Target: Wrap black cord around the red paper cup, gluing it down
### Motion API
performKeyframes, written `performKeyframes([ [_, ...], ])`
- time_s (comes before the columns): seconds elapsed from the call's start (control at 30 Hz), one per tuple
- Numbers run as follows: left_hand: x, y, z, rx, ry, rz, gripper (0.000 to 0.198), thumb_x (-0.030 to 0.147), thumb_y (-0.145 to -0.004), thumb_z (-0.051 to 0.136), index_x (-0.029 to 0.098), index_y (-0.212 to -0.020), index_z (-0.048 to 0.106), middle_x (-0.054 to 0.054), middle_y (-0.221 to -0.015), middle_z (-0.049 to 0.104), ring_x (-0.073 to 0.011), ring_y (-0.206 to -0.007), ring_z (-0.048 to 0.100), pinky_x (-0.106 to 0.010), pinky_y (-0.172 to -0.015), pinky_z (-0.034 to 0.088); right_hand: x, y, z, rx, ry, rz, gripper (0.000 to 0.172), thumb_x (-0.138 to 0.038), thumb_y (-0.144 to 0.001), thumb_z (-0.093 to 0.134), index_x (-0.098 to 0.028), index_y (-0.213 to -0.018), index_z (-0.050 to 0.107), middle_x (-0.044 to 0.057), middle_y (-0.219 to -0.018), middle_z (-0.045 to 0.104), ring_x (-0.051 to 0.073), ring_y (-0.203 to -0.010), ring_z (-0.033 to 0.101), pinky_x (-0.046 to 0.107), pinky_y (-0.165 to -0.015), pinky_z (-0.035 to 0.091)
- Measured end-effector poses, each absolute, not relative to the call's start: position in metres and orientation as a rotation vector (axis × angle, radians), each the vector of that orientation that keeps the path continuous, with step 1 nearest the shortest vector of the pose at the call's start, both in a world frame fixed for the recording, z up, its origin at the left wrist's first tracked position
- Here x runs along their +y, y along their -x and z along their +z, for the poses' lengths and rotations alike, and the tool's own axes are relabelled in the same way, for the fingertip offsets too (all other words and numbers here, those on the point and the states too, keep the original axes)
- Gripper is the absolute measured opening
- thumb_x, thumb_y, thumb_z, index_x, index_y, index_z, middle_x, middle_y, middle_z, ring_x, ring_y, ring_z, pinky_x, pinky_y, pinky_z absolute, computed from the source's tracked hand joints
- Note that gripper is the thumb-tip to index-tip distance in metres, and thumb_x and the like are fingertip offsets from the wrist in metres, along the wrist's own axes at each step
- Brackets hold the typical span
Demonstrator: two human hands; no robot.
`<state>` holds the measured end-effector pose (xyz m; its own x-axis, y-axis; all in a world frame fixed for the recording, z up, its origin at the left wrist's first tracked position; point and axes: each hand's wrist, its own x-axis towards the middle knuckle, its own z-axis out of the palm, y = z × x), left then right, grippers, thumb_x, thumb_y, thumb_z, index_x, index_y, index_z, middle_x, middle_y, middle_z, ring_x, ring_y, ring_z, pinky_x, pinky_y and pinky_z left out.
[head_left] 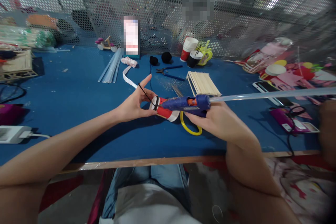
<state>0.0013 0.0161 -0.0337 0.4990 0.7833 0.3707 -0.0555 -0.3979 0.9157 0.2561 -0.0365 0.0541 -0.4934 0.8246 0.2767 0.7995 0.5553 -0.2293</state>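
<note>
My left hand [139, 101] grips a red and white paper cup [165, 112] lying on its side, its base end toward that hand. Black cord [143, 91] runs from the index finger to the cup, where some of it is wound round the end. In my right hand [217, 119] is a blue glue gun [187, 103], its nozzle touching or very close to the cord on the cup. A long clear glue stick [262, 96] sticks out of its back. Scissors with a yellow handle [191, 133] lie beneath the gun, partly hidden.
Behind the hands are blue pliers [170, 73], black yarn balls [166, 57], glue sticks [111, 66] and a white ribbon [128, 78]. A small stick table [203, 83], stacked cups [189, 47] and a phone [273, 93] stand or lie rightward. A perforated metal screen [157, 7] closes the back.
</note>
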Motion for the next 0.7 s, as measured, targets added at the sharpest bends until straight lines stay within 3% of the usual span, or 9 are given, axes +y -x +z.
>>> performKeyframes([
  [0.27,0.016,-0.002,-0.034,0.642,-1.782,1.057,0.112,0.011,-0.061,0.08,0.038,-0.147,0.013,-0.004,-0.108,0.055,-0.0153,-0.093,0.06,-0.036,-0.091,0.048,-0.032,-0.253,0.059,-2.374,1.24,0.158,0.034,-0.028,-0.085,0.056,-0.022,-0.052,0.049,0.001,-0.049,0.055,0.016,-0.056,0.056,0.028,-0.05,0.036],
  [0.53,0.015,-0.003,-0.033,0.611,-1.805,1.056,0.111,0.011,-0.061,0.079,0.041,-0.146,0.014,-0.003,-0.11,0.05,-0.0134,-0.092,0.057,-0.034,-0.09,0.048,-0.027,-0.252,0.056,-2.358,1.249,0.16,0.036,-0.029,-0.084,0.057,-0.02,-0.051,0.047,0.001,-0.053,0.059,0.015,-0.056,0.056,0.028,-0.052,0.039],
  [0.7,0.014,-0.003,-0.031,0.616,-1.796,1.06,0.112,0.01,-0.06,0.079,0.04,-0.146,0.014,-0.003,-0.11,0.051,-0.0138,-0.092,0.057,-0.032,-0.087,0.049,-0.022,-0.252,0.054,-2.288,1.301,0.27,0.014,-0.028,-0.082,0.059,-0.018,-0.074,0.064,0.003,-0.073,0.069,0.017,-0.067,0.062,0.027,-0.061,0.046],
])
